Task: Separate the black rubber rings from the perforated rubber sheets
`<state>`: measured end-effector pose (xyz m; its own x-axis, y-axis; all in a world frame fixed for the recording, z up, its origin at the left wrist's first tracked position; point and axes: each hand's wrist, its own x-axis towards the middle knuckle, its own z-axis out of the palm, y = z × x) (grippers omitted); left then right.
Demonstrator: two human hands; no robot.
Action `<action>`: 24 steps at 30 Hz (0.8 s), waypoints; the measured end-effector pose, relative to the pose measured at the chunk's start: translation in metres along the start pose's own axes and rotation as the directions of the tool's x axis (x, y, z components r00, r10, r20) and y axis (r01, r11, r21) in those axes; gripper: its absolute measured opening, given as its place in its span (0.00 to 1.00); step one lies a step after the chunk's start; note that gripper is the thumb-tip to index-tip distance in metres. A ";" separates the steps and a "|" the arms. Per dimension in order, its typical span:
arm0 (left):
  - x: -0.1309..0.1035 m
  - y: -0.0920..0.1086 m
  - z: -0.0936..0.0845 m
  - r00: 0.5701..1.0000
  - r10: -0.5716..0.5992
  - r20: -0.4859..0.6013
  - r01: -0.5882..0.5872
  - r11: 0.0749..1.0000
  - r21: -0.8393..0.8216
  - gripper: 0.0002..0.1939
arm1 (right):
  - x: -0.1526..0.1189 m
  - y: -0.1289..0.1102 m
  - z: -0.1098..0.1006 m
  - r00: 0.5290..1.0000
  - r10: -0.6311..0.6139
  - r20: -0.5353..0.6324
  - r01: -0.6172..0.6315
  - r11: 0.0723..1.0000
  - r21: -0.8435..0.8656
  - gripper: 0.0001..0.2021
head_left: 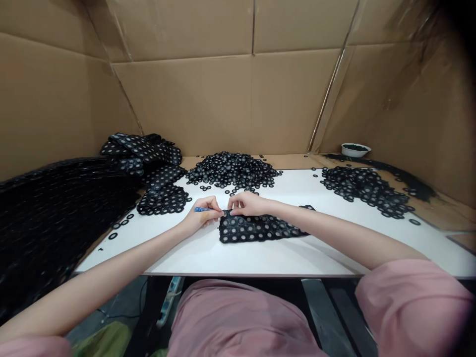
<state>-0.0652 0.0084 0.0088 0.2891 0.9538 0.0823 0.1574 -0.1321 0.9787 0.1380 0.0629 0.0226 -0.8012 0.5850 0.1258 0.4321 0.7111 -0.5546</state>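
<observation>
In front of me lies a strip of black joined rings on the white tabletop. My left hand is closed around a slim tool with a blue patterned handle. Its fingertips meet the strip's upper left corner, and the tool's working end is hidden. At that same corner, the bent fingers of my right hand pinch the upper edge. The right forearm passes over the far right part of the strip and covers some of it.
A heap of loose black rings stands behind my hands. Another ring pile lies right, near a white bowl of dark bits. Left are folded ring sheets and a large shiny black mass. Cardboard walls surround the table.
</observation>
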 end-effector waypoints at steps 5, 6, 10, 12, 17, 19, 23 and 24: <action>0.006 -0.006 0.004 0.998 0.032 0.060 -0.030 0.999 -0.030 0.12 | 0.004 -0.004 0.008 0.994 0.105 -0.029 -0.105 0.994 -0.008 0.05; 0.007 -0.007 0.004 0.997 0.036 0.069 -0.034 0.999 -0.031 0.12 | 0.004 -0.004 0.008 0.992 0.120 -0.034 -0.120 0.993 -0.001 0.05; 0.007 -0.007 0.006 0.996 0.057 0.074 -0.055 0.998 -0.034 0.12 | 0.003 -0.004 0.010 0.988 0.143 -0.052 -0.142 0.990 0.014 0.04; 0.007 -0.007 0.006 0.995 0.060 0.080 -0.058 0.998 -0.033 0.12 | 0.003 -0.004 0.010 0.987 0.152 -0.057 -0.152 0.988 0.011 0.04; 0.004 -0.002 0.007 0.994 0.090 0.070 -0.095 0.993 0.074 0.10 | 0.002 -0.004 0.010 0.988 0.144 -0.058 -0.144 0.990 0.014 0.04; 0.003 0.001 0.008 0.991 0.114 0.066 -0.123 0.980 0.154 0.09 | 0.001 -0.003 0.011 0.989 0.138 -0.061 -0.138 0.990 0.013 0.03; 0.004 0.001 0.010 0.988 0.124 0.093 -0.139 0.973 0.185 0.08 | 0.000 -0.001 0.014 0.989 0.123 -0.079 -0.124 0.992 -0.016 0.05; 0.005 0.000 0.011 0.989 0.108 0.100 -0.122 0.981 0.153 0.08 | 0.000 -0.001 0.015 0.990 0.115 -0.086 -0.117 0.993 -0.029 0.06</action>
<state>-0.0536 0.0100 0.0072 0.3974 0.9022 0.1679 0.2634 -0.2874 0.9209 0.1309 0.0563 0.0109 -0.7077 0.6941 0.1320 0.5353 0.6486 -0.5411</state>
